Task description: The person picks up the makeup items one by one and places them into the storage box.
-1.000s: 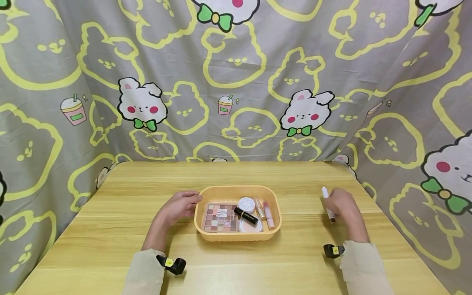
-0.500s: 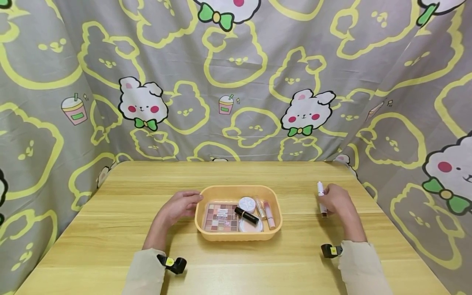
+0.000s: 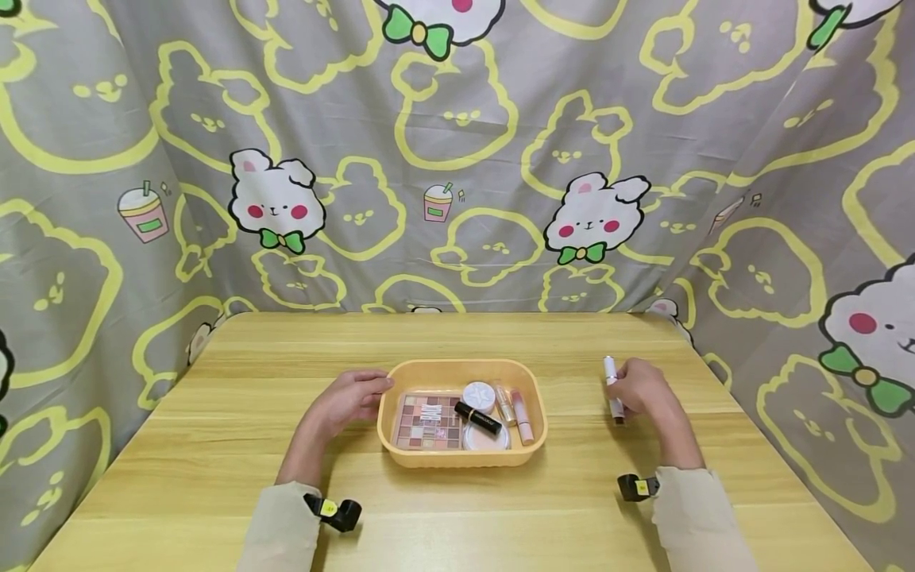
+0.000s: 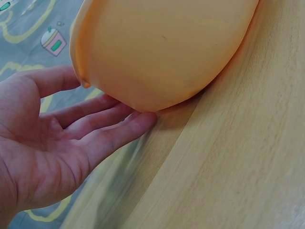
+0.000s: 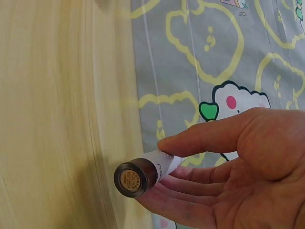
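My right hand [image 3: 646, 389] pinches a slim white cosmetic tube [image 3: 611, 381] above the table, right of the basket. In the right wrist view the tube's dark brown end [image 5: 136, 179], with a round label, faces the camera; its far end is hidden. My left hand [image 3: 350, 401] touches the left end of a yellow-orange plastic basket [image 3: 461, 458] with nearly straight fingers [image 4: 112, 138], seen along its outer wall [image 4: 167, 52] in the left wrist view. Inside lie an eyeshadow palette [image 3: 415, 429], a black lipstick tube [image 3: 479, 419], two round compacts [image 3: 478, 396] and two slim lip tubes [image 3: 523, 421].
The basket stands on a light wooden table [image 3: 457, 516]. A grey curtain [image 3: 500, 262] with rabbit and yellow outline prints hangs behind the table and along both sides.
My right hand has moved to the left with the white cosmetic tube, closer to the basket. The left hand and the basket have stayed in place.
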Action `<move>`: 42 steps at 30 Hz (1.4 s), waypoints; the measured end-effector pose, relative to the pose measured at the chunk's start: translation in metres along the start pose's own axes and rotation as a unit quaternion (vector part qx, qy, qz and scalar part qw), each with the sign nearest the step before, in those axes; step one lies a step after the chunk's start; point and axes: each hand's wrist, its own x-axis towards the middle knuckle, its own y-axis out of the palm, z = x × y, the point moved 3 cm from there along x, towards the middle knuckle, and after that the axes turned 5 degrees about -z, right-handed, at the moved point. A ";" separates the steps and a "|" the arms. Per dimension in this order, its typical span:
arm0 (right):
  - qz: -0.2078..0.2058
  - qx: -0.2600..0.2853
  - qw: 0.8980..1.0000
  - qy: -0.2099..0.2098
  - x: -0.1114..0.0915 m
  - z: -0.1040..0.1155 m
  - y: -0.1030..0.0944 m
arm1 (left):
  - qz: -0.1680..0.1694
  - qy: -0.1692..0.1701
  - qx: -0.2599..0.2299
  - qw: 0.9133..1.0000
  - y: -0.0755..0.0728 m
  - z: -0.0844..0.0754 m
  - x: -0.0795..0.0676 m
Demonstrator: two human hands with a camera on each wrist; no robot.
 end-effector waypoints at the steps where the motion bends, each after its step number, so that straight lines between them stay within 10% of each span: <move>1: -0.001 -0.001 1.000 -0.004 -0.001 0.001 0.000 | 0.000 0.000 -0.001 1.000 0.000 0.000 0.000; 42: -0.064 -0.006 0.996 -0.066 -0.008 0.050 0.010 | -0.006 -0.001 -0.010 1.000 0.001 -0.001 -0.001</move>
